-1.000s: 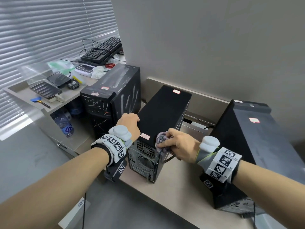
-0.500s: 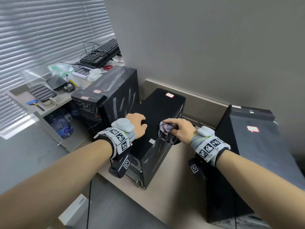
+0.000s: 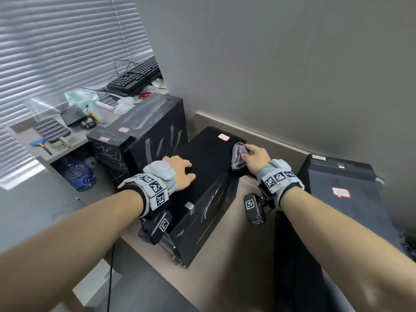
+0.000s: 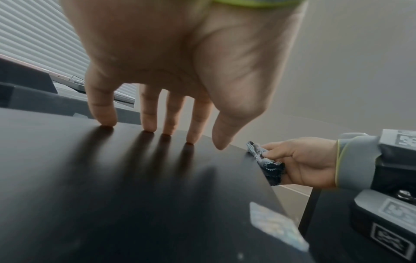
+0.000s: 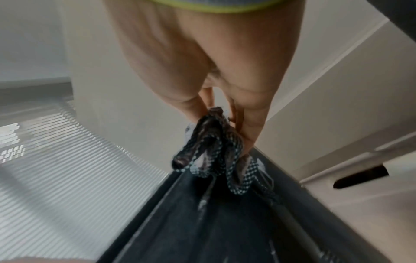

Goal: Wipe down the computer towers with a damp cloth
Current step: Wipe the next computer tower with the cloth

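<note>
Right hand (image 3: 256,159) clutches a bunched cloth (image 3: 239,156) at the middle tower's (image 3: 209,158) top right edge; the top's long axis runs near-to-far. Left hand (image 3: 180,171), fingers straight, steadies the near-left top.

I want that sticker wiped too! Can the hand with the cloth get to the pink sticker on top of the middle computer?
Probably yes. The right hand holds the cloth at the computer's top edge, near the sticker, with bare surface between them.
</note>
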Demonstrator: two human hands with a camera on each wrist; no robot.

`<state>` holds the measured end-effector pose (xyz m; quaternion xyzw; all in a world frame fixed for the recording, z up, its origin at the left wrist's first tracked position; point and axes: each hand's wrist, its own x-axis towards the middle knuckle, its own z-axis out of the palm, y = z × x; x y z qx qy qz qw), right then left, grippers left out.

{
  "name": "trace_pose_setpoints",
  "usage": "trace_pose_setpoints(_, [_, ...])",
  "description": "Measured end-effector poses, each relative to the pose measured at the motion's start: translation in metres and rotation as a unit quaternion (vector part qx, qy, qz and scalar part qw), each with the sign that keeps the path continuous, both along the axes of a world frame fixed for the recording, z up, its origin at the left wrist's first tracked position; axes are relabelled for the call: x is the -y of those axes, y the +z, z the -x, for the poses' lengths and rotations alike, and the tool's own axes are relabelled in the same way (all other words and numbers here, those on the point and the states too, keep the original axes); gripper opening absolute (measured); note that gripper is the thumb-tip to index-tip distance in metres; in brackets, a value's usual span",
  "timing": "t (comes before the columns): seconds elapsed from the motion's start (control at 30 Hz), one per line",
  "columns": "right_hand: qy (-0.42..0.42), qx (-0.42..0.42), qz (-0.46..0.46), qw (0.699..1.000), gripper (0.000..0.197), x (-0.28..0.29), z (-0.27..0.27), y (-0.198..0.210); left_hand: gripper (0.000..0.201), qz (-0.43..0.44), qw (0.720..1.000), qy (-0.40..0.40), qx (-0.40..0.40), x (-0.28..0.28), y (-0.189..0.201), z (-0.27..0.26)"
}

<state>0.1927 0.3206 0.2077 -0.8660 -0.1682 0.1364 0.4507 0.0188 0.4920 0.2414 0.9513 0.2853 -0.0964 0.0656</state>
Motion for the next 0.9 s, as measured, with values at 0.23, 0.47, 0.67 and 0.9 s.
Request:
trace_pose_setpoints(0.23, [0.068, -0.068, 0.071, 0.993, 0.018, -0.004, 0.042, -0.021, 0.047, -0.007, 1.0, 0.002, -0.018, 0.007, 0.012, -0.011])
trace_pose_setpoints(0.47, [-0.083, -0.048, -0.016, 0.995, 0.016, -0.008, -0.026, -0.008, 0.05, -0.02, 0.999, 0.01, -0.024, 0.016, 0.014, -0.006])
trace_pose_setpoints(0.67, [-0.021, -0.094, 0.045, 0.994, 0.008, -0.019, -0.012, -0.041, 0.052, -0.011, 1.0, 0.014, -0.018, 0.013, 0.011, -0.002])
trace_pose_setpoints(0.9, [-0.058, -0.104, 0.037, 0.992, 0.021, -0.014, -0.034, -0.036, 0.055, 0.015, 1.0, 0.022, -0.004, 0.01, 0.004, 0.005])
